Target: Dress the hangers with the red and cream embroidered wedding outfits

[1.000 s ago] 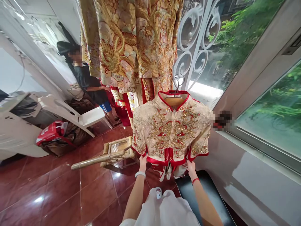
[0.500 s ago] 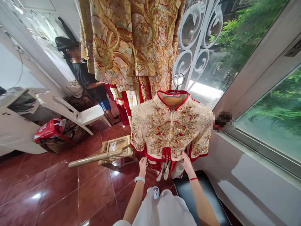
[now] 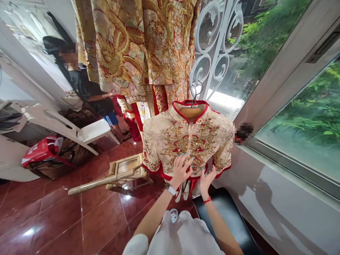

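A short embroidered jacket (image 3: 170, 138), cream with gold beading and red trim, hangs on a hanger (image 3: 196, 95) in front of me. Over its lower front, near the centre opening, my left hand (image 3: 181, 170) is open with fingers spread. My right hand (image 3: 206, 180) is open too, beside the lower hem on the right. Neither hand grips the cloth; whether the fingertips touch it I cannot tell. Red fringe at the jacket's lower middle is mostly hidden behind my left hand.
Gold embroidered garments (image 3: 119, 46) hang behind. A bamboo chair (image 3: 124, 170) stands left, a black padded seat (image 3: 225, 216) right. Farther left are a white plastic chair (image 3: 90, 132), a red bag (image 3: 42, 150) and a person in dark clothes (image 3: 87, 88). A window (image 3: 300, 117) lines the right.
Both hands have let go of the jacket's lower hem. My left hand has moved up and right onto the front, and the fingers of both hands have spread. The view has shifted slightly right.
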A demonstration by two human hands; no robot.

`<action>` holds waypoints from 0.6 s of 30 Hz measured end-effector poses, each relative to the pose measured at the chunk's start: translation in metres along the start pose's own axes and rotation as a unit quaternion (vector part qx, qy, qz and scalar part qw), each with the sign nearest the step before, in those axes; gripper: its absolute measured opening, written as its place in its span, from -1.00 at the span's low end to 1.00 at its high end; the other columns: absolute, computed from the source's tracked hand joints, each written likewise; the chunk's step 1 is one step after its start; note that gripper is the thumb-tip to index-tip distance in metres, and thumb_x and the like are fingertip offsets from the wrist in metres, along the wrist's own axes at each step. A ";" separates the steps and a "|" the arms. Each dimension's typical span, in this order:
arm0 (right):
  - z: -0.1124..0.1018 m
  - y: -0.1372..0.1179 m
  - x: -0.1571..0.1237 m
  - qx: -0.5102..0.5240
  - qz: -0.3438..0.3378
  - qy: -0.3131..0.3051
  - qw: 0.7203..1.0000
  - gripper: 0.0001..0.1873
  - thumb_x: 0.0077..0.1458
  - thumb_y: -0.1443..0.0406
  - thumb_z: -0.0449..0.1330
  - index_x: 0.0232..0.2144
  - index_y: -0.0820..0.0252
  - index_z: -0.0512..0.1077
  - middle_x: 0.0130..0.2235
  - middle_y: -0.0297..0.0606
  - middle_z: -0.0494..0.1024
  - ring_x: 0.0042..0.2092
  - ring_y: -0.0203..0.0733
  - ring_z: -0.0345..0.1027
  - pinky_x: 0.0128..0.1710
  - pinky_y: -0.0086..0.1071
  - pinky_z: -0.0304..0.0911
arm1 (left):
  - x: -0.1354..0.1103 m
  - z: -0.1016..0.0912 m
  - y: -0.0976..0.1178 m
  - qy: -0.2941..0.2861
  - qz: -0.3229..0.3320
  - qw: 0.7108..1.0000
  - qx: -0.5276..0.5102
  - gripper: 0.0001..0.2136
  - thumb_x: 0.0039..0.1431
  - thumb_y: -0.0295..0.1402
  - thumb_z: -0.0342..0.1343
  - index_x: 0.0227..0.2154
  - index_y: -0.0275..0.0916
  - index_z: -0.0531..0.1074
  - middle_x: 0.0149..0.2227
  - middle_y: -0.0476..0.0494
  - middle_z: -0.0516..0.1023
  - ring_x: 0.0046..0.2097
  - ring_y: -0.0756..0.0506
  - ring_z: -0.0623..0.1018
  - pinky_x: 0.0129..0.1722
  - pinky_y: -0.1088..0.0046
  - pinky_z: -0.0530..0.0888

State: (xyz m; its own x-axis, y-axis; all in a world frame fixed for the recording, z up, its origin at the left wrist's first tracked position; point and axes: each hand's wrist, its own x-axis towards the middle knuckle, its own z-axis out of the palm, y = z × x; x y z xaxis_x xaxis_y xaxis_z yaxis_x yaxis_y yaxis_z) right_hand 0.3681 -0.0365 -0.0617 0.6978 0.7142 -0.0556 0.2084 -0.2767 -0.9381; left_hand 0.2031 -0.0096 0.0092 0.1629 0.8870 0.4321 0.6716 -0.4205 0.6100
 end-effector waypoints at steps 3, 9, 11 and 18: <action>0.006 -0.002 -0.017 -0.117 -0.224 -0.116 0.961 -0.31 0.12 0.19 0.10 0.31 0.02 0.22 0.46 -0.16 0.00 0.48 0.20 -0.25 0.42 0.15 -0.17 | 0.046 -0.012 -0.005 -0.042 0.056 0.996 0.056 -0.57 0.23 -0.36 0.08 0.14 0.01 0.50 0.31 -0.18 0.38 0.38 -0.32 0.27 0.44 -0.02 0.07; -0.013 -0.015 -0.008 -0.148 -0.298 -0.184 0.925 -0.35 0.09 0.26 0.04 0.25 -0.23 0.29 0.35 -0.33 0.29 0.41 0.18 0.03 0.38 0.14 -0.06 | 0.069 -0.025 -0.011 -0.056 0.067 0.993 0.078 -0.48 0.27 -0.38 0.04 0.30 -0.07 0.32 0.42 -0.19 0.19 0.46 -0.32 0.12 0.46 -0.04 -0.01; -0.038 -0.031 0.019 -0.096 -0.296 -0.069 0.948 -0.44 0.14 0.18 0.06 0.20 -0.28 0.30 0.26 -0.33 0.39 0.31 0.10 0.21 0.35 0.01 0.06 | 0.054 -0.035 -0.016 -0.008 0.083 0.995 0.054 -0.55 0.29 -0.38 0.03 0.23 -0.06 0.38 0.38 -0.22 0.26 0.43 -0.29 0.18 0.46 0.02 0.05; -0.112 -0.094 0.160 -0.022 -0.246 -0.096 0.964 -0.16 -0.18 0.00 0.30 0.14 0.24 0.36 0.16 0.03 0.45 0.16 0.12 0.31 0.20 -0.03 0.21 | 0.046 -0.118 -0.108 0.315 -0.196 0.913 -0.169 -0.60 0.29 -0.22 0.02 0.14 -0.23 0.32 0.26 -0.36 0.36 0.33 -0.21 0.32 0.31 0.16 0.30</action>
State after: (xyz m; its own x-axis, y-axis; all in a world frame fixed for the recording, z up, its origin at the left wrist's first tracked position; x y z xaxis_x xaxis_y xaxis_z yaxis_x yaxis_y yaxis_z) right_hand 0.5367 0.0317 0.0557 0.3679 0.8705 0.3270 0.5144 0.1024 -0.8514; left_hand 0.0523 0.0537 0.0417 -0.5618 0.7407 0.3685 0.3101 -0.2244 0.9238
